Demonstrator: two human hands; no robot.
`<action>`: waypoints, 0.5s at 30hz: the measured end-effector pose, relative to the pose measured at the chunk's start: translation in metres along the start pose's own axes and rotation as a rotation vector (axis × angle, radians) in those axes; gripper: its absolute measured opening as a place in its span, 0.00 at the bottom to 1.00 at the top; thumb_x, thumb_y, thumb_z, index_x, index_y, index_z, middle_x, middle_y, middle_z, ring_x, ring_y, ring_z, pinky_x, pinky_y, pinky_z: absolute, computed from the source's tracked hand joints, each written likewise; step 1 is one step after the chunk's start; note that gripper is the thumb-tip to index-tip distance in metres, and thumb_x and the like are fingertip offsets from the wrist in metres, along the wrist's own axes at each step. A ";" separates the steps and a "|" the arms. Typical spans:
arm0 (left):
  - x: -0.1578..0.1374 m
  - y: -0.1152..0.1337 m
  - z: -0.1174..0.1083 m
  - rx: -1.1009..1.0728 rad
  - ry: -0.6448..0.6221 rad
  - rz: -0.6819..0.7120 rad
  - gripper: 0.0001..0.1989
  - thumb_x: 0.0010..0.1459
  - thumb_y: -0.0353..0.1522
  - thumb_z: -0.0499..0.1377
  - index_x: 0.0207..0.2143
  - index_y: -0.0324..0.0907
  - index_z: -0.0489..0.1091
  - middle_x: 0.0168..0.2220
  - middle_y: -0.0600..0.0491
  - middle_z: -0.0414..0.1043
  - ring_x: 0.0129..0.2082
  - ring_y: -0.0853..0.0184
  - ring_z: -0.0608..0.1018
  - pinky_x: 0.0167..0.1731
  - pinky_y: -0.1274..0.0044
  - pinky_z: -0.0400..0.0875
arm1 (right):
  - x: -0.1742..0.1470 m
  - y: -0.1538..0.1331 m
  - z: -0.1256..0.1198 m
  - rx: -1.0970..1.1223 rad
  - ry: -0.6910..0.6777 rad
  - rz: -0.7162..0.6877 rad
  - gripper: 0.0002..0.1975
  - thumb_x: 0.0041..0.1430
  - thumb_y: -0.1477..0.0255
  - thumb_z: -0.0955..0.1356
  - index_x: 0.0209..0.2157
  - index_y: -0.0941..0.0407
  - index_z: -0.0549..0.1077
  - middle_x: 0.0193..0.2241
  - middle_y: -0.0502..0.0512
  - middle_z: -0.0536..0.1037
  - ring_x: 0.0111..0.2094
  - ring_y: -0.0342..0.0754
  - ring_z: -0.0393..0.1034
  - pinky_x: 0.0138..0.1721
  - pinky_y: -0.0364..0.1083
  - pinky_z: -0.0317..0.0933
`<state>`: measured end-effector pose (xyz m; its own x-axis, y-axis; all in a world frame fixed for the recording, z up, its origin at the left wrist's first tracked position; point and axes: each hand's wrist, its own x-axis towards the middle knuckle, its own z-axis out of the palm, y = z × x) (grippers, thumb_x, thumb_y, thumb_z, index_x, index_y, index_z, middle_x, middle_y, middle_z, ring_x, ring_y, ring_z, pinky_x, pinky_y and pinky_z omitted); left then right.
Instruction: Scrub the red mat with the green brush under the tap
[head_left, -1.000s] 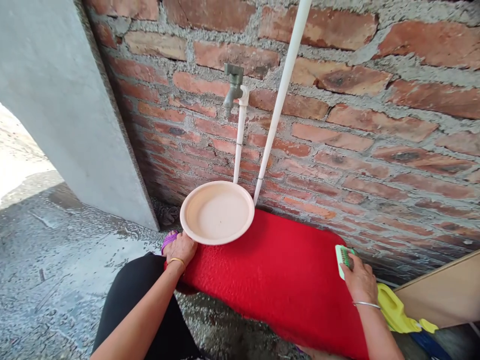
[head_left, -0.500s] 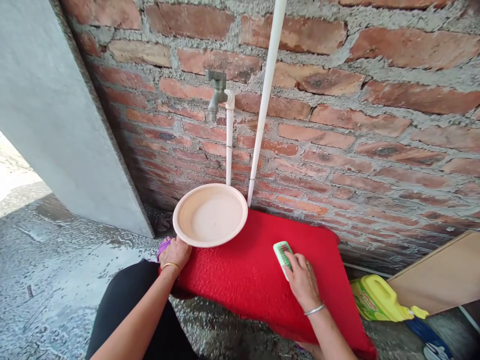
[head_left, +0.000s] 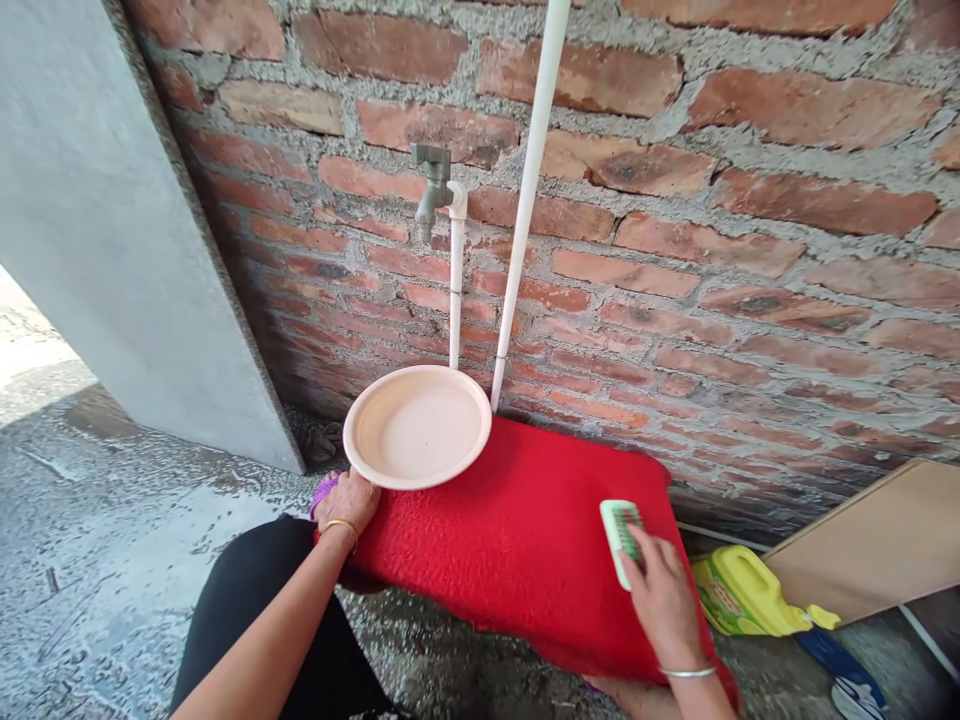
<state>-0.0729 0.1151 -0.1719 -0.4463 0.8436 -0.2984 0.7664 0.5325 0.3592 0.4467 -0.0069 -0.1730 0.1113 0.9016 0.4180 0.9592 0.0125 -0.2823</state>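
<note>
A soaked-looking red cloth is spread over a low surface by the wall. My right hand is shut on a pale green and white scrubbing brush, which lies against the cloth's right part. At the cloth's left edge, my left hand is closed and presses on the cloth, with its fingertips partly hidden beside the basin. The pale pink basin stands on the cloth's back left corner, close to my left fingers.
A metal tap on a white pipe sticks out above the basin. Another white pipe runs up the brick wall. A yellow jug lies at right beside a brown board. Wet floor spreads at left.
My right hand has slid the scrubbing brush to the right across the cloth and slightly nearer to me. My left hand stays at the cloth's left edge.
</note>
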 end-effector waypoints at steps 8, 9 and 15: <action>0.001 0.000 -0.001 -0.001 0.009 -0.016 0.34 0.72 0.45 0.40 0.70 0.37 0.67 0.64 0.30 0.72 0.66 0.41 0.73 0.62 0.52 0.67 | -0.049 -0.084 0.029 0.019 -0.056 -0.301 0.19 0.75 0.62 0.61 0.59 0.43 0.77 0.49 0.57 0.82 0.44 0.54 0.79 0.46 0.52 0.73; 0.002 0.000 0.000 -0.005 0.011 -0.013 0.34 0.72 0.45 0.40 0.69 0.37 0.67 0.65 0.30 0.72 0.66 0.40 0.73 0.62 0.51 0.67 | -0.045 -0.069 0.025 -0.010 -0.049 -0.255 0.19 0.75 0.61 0.60 0.58 0.45 0.77 0.48 0.59 0.82 0.43 0.55 0.79 0.46 0.53 0.73; 0.003 -0.003 0.002 -0.009 0.023 0.005 0.34 0.72 0.46 0.41 0.68 0.38 0.68 0.64 0.29 0.72 0.66 0.40 0.73 0.62 0.51 0.66 | -0.026 0.035 -0.023 -0.141 -0.050 0.226 0.29 0.69 0.55 0.57 0.56 0.57 0.78 0.44 0.69 0.81 0.45 0.65 0.77 0.47 0.60 0.71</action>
<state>-0.0753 0.1162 -0.1760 -0.4534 0.8475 -0.2759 0.7644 0.5289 0.3688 0.4832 -0.0400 -0.1745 0.3174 0.8949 0.3138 0.9385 -0.2490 -0.2391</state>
